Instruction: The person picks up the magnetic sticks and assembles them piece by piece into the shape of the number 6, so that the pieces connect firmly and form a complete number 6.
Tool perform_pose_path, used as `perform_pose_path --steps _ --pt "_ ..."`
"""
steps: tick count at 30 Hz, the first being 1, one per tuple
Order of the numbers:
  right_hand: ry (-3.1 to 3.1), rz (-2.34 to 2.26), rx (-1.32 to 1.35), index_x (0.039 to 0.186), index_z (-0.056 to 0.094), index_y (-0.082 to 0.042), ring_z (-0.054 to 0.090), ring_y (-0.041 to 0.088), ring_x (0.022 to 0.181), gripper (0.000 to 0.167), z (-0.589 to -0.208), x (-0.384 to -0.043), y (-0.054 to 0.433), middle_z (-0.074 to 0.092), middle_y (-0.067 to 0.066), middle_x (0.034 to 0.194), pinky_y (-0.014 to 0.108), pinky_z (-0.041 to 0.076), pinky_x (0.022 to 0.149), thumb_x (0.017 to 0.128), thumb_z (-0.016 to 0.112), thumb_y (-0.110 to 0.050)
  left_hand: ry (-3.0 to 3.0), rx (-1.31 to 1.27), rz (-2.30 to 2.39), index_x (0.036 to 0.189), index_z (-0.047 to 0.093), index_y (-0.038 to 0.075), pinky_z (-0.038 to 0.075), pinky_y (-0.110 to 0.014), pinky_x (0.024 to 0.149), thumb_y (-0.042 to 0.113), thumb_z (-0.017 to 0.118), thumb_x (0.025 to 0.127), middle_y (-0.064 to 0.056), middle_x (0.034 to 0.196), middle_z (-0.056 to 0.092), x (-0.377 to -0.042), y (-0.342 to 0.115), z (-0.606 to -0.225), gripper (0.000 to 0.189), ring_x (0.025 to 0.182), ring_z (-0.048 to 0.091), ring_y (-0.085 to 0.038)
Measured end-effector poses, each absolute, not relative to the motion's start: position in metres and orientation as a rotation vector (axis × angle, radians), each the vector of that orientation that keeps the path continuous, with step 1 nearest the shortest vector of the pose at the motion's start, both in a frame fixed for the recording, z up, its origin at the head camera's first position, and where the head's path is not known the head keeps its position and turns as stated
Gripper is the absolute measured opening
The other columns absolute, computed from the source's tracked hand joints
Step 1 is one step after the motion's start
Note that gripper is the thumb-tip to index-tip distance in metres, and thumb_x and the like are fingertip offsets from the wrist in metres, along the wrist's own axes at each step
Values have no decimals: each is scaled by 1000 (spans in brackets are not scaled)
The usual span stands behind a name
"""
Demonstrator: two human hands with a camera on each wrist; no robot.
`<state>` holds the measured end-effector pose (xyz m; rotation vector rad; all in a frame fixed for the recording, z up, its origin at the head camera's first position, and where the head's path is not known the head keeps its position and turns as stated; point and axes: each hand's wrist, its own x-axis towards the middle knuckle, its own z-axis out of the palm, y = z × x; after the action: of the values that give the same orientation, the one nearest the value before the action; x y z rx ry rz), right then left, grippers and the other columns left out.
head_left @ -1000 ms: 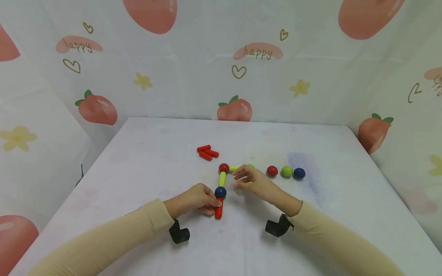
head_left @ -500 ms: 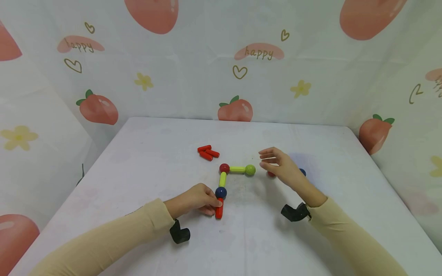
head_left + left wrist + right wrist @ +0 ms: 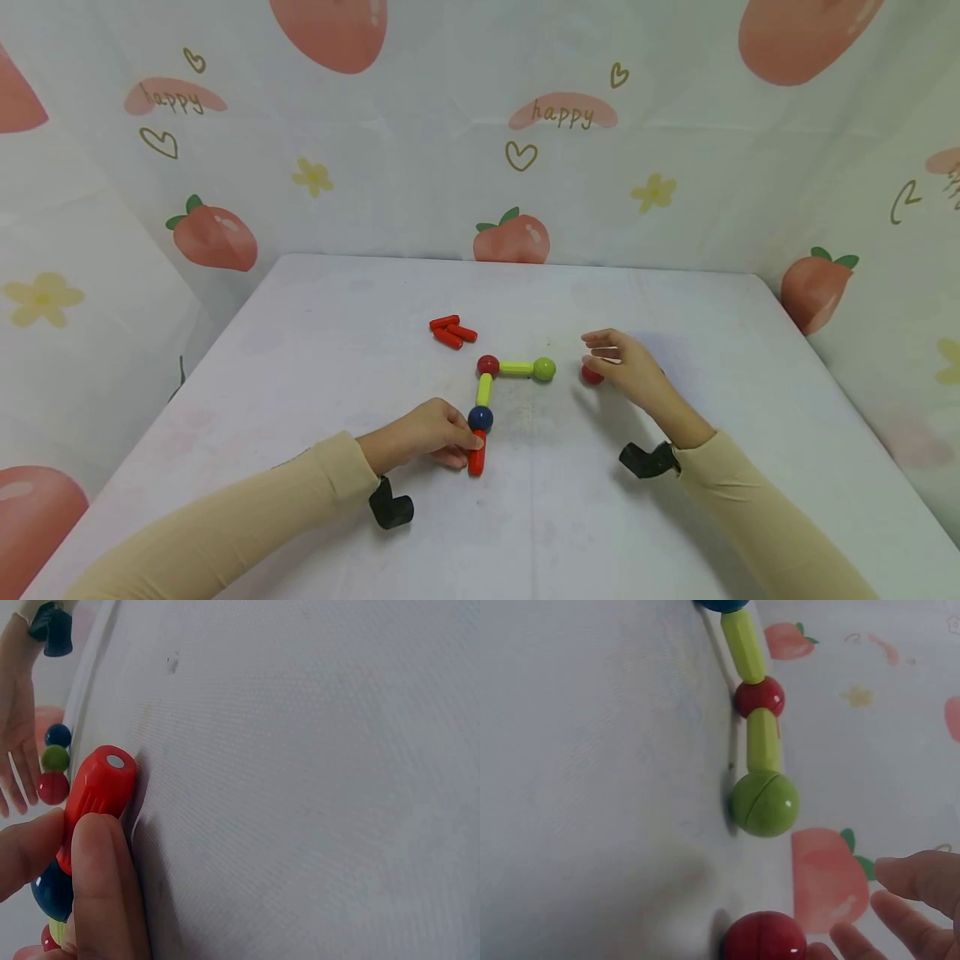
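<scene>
My left hand (image 3: 429, 429) pinches a red magnetic rod (image 3: 105, 780) between thumb and fingers. At the rod's far end sits a dark blue ball (image 3: 481, 418). From there a yellow-green rod (image 3: 484, 390) leads to a red ball (image 3: 488, 366); a second yellow-green rod (image 3: 516, 368) runs right to a green ball (image 3: 544, 368). The chain bends like a corner on the table. My right hand (image 3: 630, 371) hovers with loosely bent fingers over a loose red ball (image 3: 763, 939), holding nothing. In the left wrist view, a loose green ball (image 3: 54, 758) and blue ball (image 3: 58, 736) line up beside it.
Several loose red rods (image 3: 450, 332) lie in a small pile behind the chain. The white table (image 3: 337, 333) ends at a hanging cloth (image 3: 420, 150) printed with peaches. A black wrist camera (image 3: 392, 504) sits under the left wrist, another (image 3: 647, 460) under the right.
My right hand has moved right, from beside the green ball of the chain to the loose red ball, lowering slightly lately. The left hand keeps its pinch on the red rod in place.
</scene>
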<state>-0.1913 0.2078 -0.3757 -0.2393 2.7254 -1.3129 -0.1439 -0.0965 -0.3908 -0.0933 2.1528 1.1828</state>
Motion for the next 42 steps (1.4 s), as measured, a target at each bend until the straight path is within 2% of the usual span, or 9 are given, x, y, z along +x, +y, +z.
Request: perform_pose_path --steps 8,15,20,29,37,42 --pt "2709 -1287 -245 134 57 6 57 46 131 39 -387 -192 210 60 29 137 55 46 110 99 64 -9 2160 -101 1174 95 72 2 51 -12 58 15 76 92 -3 73 65 -144 -96 -390 14 57 60 -7" --pt "2687 -1209 -299 127 62 6 62 45 124 35 -400 -187 206 65 27 125 47 53 100 95 69 -6 2152 -98 1188 94 72 2 51 -12 58 14 75 92 -3 72 65 -143 -95 -390 12 56 61 -7" --pt "2721 -1159 -323 123 65 6 63 45 121 32 -403 -184 204 66 29 125 50 54 100 92 70 -1 2146 -110 1191 95 73 1 52 -13 58 13 75 92 -4 73 65 -143 -94 -389 12 56 61 -7" --pt "2730 -1144 -335 123 65 5 65 45 120 30 -403 -183 204 66 29 125 49 56 97 93 68 0 2152 -107 1186 95 73 2 52 -13 58 13 75 92 -3 72 65 -144 -95 -391 12 56 61 -6" --pt "2680 -1184 -310 125 66 3 67 43 117 31 -399 -180 202 69 25 122 38 59 89 95 69 -4 2156 -101 1181 94 73 2 52 -13 58 14 76 92 -3 71 66 -145 -95 -393 12 56 62 -7" --pt "2647 -1228 -338 126 66 2 67 42 118 32 -392 -173 195 70 24 120 45 58 95 95 69 -6 2155 -109 1182 95 73 2 52 -13 58 14 76 92 -4 72 66 -145 -95 -392 12 56 62 -7"
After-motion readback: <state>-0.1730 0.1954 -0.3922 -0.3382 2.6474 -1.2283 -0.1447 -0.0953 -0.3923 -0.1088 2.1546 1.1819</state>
